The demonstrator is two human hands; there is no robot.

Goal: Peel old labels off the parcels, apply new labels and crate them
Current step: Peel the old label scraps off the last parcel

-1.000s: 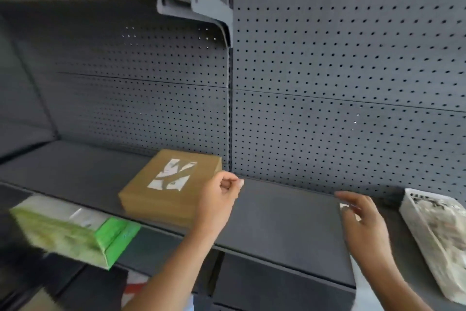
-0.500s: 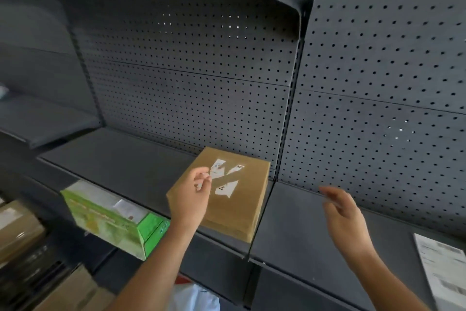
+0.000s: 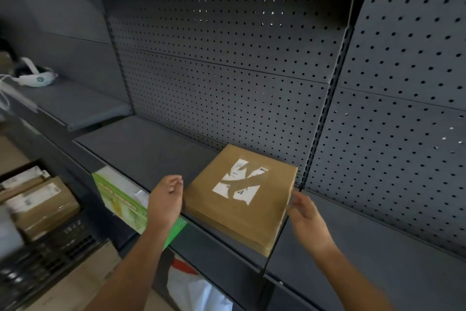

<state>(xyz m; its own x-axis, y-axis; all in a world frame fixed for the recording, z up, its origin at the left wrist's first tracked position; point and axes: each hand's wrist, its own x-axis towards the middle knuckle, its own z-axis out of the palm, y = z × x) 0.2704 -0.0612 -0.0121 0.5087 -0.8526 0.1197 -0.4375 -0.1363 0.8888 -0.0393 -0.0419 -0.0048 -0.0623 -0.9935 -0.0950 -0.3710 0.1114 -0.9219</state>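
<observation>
Two hands flank a brown parcel (image 3: 252,220) flat on a shelf (image 3: 141,149): left hand (image 3: 165,203) just beside it, loosely curled, empty; right hand (image 3: 306,214) relaxed, fingertips at its edge.

One flat brown cardboard parcel (image 3: 252,220) lies on the dark shelf (image 3: 141,149), with four white scraps of torn label (image 3: 245,194) on its top. One green box (image 3: 118,199) shows below the shelf's front edge, and one white headset (image 3: 35,78) rests at far left. One black crate (image 3: 63,242) stands at lower left, with at least two labelled brown parcels (image 3: 48,199) stacked just above it; blur hides any more.
</observation>
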